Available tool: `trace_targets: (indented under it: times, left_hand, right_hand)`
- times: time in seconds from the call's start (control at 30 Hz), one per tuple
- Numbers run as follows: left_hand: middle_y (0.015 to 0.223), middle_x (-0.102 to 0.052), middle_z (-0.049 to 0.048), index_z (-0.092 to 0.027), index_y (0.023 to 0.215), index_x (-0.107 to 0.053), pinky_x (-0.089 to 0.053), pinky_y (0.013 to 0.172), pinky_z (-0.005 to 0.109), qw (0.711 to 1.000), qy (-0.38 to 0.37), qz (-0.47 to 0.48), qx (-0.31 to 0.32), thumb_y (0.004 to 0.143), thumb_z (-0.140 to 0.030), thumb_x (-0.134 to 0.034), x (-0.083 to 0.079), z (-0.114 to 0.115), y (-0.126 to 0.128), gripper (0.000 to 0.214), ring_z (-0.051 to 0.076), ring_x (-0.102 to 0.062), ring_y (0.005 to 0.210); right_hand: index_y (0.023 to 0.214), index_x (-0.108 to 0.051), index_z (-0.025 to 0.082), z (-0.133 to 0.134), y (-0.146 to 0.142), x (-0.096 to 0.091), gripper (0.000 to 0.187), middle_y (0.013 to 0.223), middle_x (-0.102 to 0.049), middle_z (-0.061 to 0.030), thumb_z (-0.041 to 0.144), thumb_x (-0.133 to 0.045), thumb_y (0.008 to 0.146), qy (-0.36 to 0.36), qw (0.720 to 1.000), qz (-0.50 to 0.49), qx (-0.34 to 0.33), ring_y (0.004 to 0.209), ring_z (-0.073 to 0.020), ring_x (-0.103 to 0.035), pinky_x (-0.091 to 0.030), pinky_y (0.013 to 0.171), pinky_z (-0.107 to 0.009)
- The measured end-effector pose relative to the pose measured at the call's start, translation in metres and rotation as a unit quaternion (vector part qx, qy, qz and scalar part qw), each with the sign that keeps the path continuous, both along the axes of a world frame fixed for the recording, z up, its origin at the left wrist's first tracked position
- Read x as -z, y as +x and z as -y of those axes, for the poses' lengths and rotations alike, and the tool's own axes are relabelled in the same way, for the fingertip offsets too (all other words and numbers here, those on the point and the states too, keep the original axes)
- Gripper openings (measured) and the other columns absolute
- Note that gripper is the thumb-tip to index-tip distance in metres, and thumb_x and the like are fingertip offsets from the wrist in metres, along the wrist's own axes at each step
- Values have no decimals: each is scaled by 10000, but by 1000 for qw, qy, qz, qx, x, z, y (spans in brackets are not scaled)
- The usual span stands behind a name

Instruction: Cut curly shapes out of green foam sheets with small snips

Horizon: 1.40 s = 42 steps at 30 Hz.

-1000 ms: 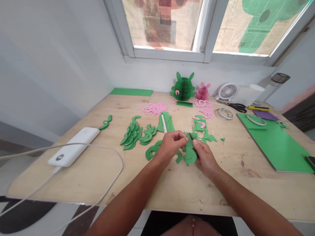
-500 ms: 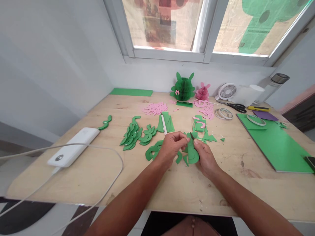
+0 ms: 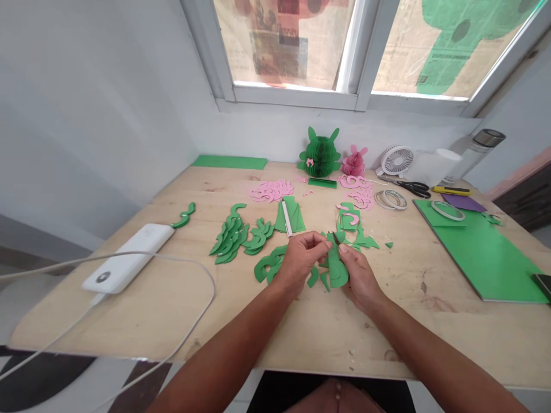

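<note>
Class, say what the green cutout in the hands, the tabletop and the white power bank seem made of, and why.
The green cutout: matte paper or thin card, likely; flat, thin, cut in curves. The table: pale bare-looking wood, perhaps plywood; grain and knots show. The power bank: smooth white plastic, probably; even, rounded shell.

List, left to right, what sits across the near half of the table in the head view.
White power bank → pile of green cut-outs → left hand → green paper piece → right hand → large green sheet.
</note>
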<state>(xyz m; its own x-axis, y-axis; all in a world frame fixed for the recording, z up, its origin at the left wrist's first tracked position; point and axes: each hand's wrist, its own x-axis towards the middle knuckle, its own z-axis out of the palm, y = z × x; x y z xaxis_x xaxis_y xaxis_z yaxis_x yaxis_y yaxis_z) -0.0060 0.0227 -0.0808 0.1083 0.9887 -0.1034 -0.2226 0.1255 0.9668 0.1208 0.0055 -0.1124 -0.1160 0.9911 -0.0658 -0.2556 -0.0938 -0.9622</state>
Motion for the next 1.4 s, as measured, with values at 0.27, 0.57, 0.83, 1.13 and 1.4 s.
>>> trace_targets:
  times: [0.27, 0.57, 0.83, 1.13, 1.4]
  left_hand:
    - [470, -512, -34, -170, 591, -590, -381, 498, 225, 1000, 11, 5, -10, 646, -306, -688, 2, -2, -1, 176, 88, -454, 467]
    - [481, -535, -35, -171, 596, -586, -394, 513, 227, 1000, 10, 10, -20, 632, -294, -695, 3, -1, 0, 168, 88, -471, 466]
    - [498, -548, -28, -167, 595, -584, -391, 516, 223, 999, 11, 25, -15, 658, -275, -671, 5, -1, 2, 152, 85, -475, 477]
    - [488, -541, -27, -166, 593, -585, -396, 520, 226, 999, 10, 30, -20, 649, -268, -675, 6, 0, 3, 147, 87, -470, 476]
    - [493, -543, -33, -165, 591, -586, -389, 524, 219, 999, 10, 36, -17, 656, -270, -675, 8, -1, 2, 152, 80, -472, 476]
  right_hand:
    - [643, -571, 179, 2, 1, 0, 409, 542, -456, 27, 562, -589, 784, -31, 1000, 6, -5, 483, -110, -364, -309, 442, -237]
    - [654, -586, 182, 1, 1, 0, 390, 564, -494, 12, 537, -562, 815, 7, 1000, 9, -5, 559, -144, -449, -388, 540, -266]
    - [697, -623, 174, 0, 0, 1, 362, 665, -579, -24, 504, -562, 832, 11, 1000, -6, -1, 632, -163, -517, -437, 620, -292]
    - [700, -625, 177, 1, 0, -1, 335, 696, -605, -25, 468, -556, 849, 8, 1000, -16, -3, 659, -163, -544, -448, 665, -294]
    - [658, -602, 170, 0, 0, -1, 353, 664, -589, -16, 480, -585, 826, -3, 1000, -26, 7, 619, -144, -505, -421, 617, -274]
